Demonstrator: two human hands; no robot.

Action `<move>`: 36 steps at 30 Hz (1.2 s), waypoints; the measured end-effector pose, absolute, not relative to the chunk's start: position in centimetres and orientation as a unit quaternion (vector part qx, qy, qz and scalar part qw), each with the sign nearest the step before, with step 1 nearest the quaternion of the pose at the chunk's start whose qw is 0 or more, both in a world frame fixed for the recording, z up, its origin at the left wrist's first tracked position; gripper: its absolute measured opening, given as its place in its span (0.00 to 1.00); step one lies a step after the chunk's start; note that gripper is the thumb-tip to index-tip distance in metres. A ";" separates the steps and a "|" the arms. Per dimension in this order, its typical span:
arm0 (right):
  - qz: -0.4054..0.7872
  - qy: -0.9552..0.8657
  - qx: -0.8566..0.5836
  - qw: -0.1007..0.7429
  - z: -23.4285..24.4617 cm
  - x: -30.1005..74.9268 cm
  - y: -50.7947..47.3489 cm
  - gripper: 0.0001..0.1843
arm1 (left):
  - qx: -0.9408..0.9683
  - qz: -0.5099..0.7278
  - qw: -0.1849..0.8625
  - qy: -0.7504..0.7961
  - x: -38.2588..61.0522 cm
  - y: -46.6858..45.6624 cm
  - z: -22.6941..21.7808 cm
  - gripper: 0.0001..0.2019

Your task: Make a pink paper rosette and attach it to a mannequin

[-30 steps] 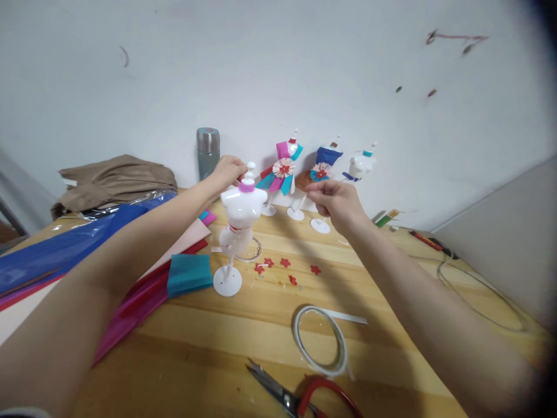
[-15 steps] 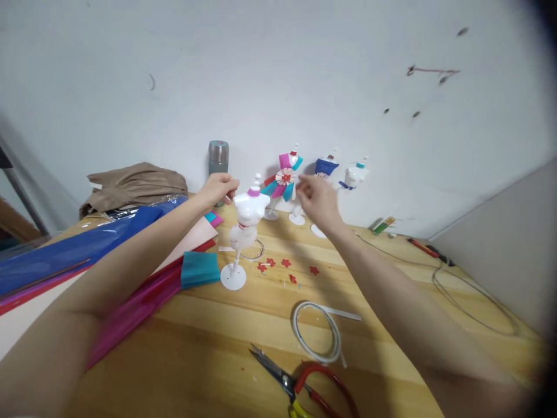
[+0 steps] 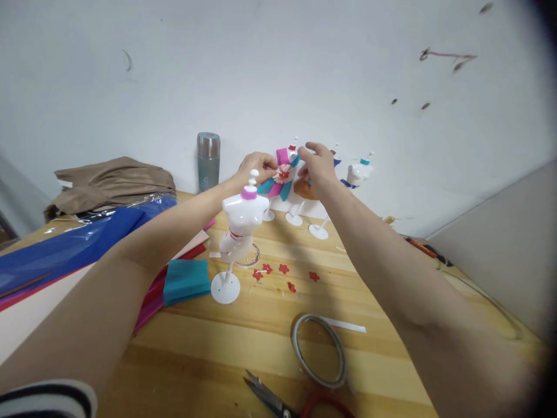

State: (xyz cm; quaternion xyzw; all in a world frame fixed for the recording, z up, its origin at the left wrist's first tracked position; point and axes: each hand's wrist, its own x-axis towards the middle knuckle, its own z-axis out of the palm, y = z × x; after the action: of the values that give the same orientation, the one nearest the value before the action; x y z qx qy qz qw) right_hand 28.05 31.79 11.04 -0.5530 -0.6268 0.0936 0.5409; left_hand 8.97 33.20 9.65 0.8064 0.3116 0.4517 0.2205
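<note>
A mini mannequin in a pink, teal and red paper dress (image 3: 275, 188) with a pale flower at its waist stands at the back by the wall. My left hand (image 3: 257, 165) is at the dress's left side, fingers bent together at its edge. On the other side is my right hand (image 3: 321, 165), its fingers apart near the dress's teal shoulder. An orange-brown piece (image 3: 306, 189) shows below the right hand, partly hidden. Closer to me stands a white mannequin (image 3: 243, 213) with a pink collar. Another mannequin (image 3: 359, 173) with a teal collar stands at the right.
Red flower cut-outs (image 3: 284, 269) lie mid-table. Nearer are a tape roll (image 3: 297, 342) and scissors (image 3: 267, 395). Folded teal paper (image 3: 187, 281), blue wrapped sheets (image 3: 108, 229) and brown cloth (image 3: 117, 184) lie left. A flask (image 3: 208, 162) stands by the wall.
My left hand has moved right, past the near mannequin to the dressed one. My right hand has risen slightly, its fingers spreading. The view has shifted a little.
</note>
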 end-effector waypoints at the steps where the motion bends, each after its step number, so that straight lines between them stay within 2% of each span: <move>1: 0.096 -0.611 -0.565 0.546 11.6 28.0 31.8 0.30 | 0.807 0.451 0.222 0.310 9.0 33.1 9.8 0.04; 6: 0.072 -0.596 -0.570 0.561 14.6 27.0 31.4 0.20 | 0.814 0.445 0.223 0.301 9.0 32.6 10.1 0.04; 12: 0.072 -0.604 -0.596 0.524 15.6 26.6 30.5 0.16 | 0.798 0.456 0.216 0.329 8.4 32.2 10.1 0.05; 18: 0.131 -0.583 -0.616 0.513 13.8 26.8 29.9 0.18 | 0.714 0.460 0.325 0.415 3.9 30.3 10.5 0.04; 23: 0.064 -0.607 -0.607 0.509 14.3 26.2 30.8 0.13 | 0.695 0.464 0.343 0.429 1.1 29.1 9.6 0.05; 29: -0.020 -0.645 -0.606 0.465 15.4 25.5 30.8 0.13 | 0.731 0.433 0.359 0.386 4.2 30.5 8.6 0.01; 36: -0.052 -0.667 -0.594 0.446 15.2 26.2 31.2 0.13 | 0.775 0.462 0.282 0.326 9.3 33.8 7.7 0.03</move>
State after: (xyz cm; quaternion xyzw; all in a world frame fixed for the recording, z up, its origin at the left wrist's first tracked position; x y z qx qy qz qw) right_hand 26.21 31.24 15.16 -0.5942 -0.6673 -0.0520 0.4459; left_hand 9.31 33.78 7.68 0.7749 0.3260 0.4621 0.2823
